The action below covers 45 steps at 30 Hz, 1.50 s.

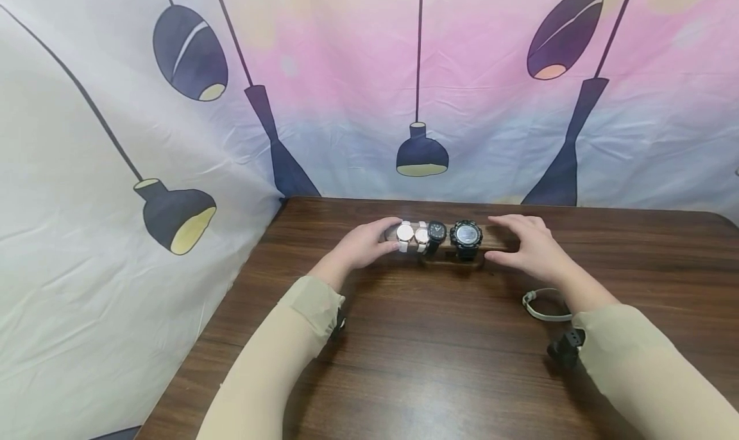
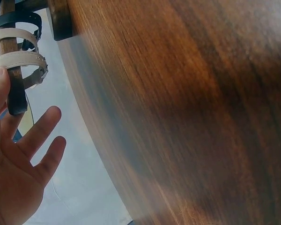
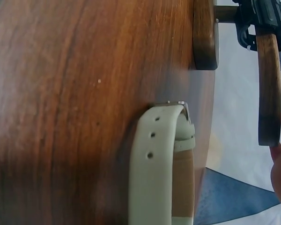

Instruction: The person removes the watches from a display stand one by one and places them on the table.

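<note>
A wooden watch stand [image 3: 269,89] stands near the table's back edge, its bar running left to right. At the bar's left end my left hand [image 1: 366,242] pinches a white-strapped wristwatch [image 1: 405,233] between thumb and index finger, the other fingers spread. Beside it sit a second white-strapped wristwatch [image 1: 422,236] and a black square-faced wristwatch [image 1: 437,232]. A chunky black wristwatch [image 1: 466,235] is farther right, past a small gap. My right hand [image 1: 532,247] spreads its thumb and fingers around the bar's bare right end, fingertips close to the wood.
A pale green wristwatch [image 3: 152,164] with its strap closed in a loop lies on the brown wooden table [image 1: 427,350] near my right wrist. Behind the table hangs a cloth [image 1: 346,93] printed with lamps. Each sleeve has a dark wrist camera [image 1: 567,349] at its cuff.
</note>
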{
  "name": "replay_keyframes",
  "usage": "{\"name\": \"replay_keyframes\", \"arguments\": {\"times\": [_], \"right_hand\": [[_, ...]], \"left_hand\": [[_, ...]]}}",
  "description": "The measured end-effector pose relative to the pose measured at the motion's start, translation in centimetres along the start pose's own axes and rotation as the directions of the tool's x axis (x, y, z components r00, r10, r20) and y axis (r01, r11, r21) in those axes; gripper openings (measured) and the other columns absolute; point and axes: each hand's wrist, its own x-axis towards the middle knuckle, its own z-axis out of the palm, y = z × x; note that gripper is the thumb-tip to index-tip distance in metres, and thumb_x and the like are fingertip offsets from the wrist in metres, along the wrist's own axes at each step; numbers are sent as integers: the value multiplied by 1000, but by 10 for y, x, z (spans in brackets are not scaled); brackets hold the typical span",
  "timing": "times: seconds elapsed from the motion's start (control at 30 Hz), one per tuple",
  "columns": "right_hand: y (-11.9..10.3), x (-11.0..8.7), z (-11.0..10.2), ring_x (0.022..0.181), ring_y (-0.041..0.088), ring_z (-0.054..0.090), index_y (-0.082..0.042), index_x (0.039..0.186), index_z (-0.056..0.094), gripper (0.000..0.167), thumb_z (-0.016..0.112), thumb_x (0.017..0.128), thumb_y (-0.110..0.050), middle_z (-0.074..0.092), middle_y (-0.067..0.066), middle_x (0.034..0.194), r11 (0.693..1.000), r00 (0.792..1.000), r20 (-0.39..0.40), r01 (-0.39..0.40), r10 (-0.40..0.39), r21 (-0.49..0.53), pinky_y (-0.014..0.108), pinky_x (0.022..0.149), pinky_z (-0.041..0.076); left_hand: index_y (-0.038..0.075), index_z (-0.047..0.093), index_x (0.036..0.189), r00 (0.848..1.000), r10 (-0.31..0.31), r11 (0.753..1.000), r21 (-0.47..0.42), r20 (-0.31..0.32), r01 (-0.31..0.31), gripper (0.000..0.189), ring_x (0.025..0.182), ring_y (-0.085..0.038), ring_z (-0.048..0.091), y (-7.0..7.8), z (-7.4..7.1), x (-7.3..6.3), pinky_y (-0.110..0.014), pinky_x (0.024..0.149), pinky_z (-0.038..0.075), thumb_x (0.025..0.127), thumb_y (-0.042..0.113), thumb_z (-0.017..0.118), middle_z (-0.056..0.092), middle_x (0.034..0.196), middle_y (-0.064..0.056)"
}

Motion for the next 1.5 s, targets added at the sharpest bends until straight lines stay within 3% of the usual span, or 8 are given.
{"name": "replay_keyframes", "arguments": {"times": [0.73, 1.5], "right_hand": [[-7, 11, 5, 123, 42, 30, -9, 136, 48, 69, 75, 79, -36, 46, 15, 136, 999, 998, 46, -30, 30, -14, 64, 92, 19], [-13, 22, 12, 118, 42, 33, -9, 134, 51, 68, 78, 76, -34, 47, 13, 132, 999, 998, 58, 27, -25, -40, 64, 89, 21]], "left_hand": [[19, 45, 139, 1000, -2, 1000, -2, 7, 2, 52, 112, -20, 54, 0, 0, 0, -38, 95, 40, 92, 35, 60, 55, 129, -4], [21, 45, 139, 1000, -14, 1000, 10, 7, 14, 52, 113, -18, 53, -1, 1, 1, -37, 95, 40, 92, 35, 60, 54, 130, -2]]}}
